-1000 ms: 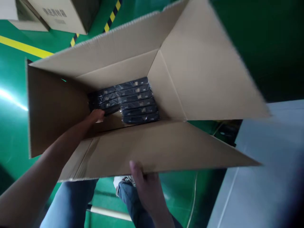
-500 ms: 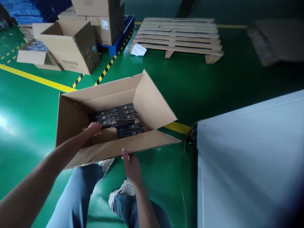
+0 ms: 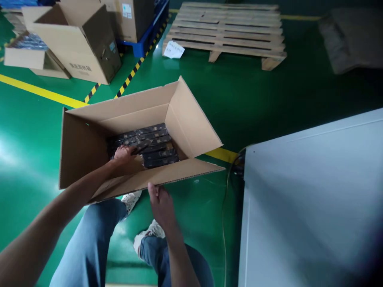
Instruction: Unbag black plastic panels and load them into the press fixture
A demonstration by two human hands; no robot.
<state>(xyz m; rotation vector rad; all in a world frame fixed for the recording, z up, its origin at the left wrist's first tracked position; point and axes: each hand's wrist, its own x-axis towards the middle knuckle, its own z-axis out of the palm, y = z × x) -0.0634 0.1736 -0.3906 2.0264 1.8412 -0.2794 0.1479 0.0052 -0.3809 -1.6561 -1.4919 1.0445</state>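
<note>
An open cardboard box (image 3: pixel 194 115) stands before me, flaps up. Inside it, slim black packs (image 3: pixel 160 159) in shiny clear film lie in rows toward the far and right sides. My left hand (image 3: pixel 123 153) reaches in from the left, its fingers closed on the near end of a dark slim pack (image 3: pixel 142 147) between the rows; the fingertips are partly hidden. At the near side, my right hand (image 3: pixel 161 201) grips the edge of the box's front flap (image 3: pixel 167 175), thumb on top and fingers curled below it.
A wooden pallet (image 3: pixel 224 32) with a paper sheet (image 3: pixel 174 50) lies beyond the box. More cartons (image 3: pixel 72 52) stand at the back left, near a blue pallet (image 3: pixel 139 48). A large pale panel (image 3: pixel 314 199) fills the right, with a cable (image 3: pixel 225 223) beside it.
My left hand has moved deeper into the box, and the dark pack now lies lower between the rows. My right hand stays on the flap. The view has shifted slightly.
</note>
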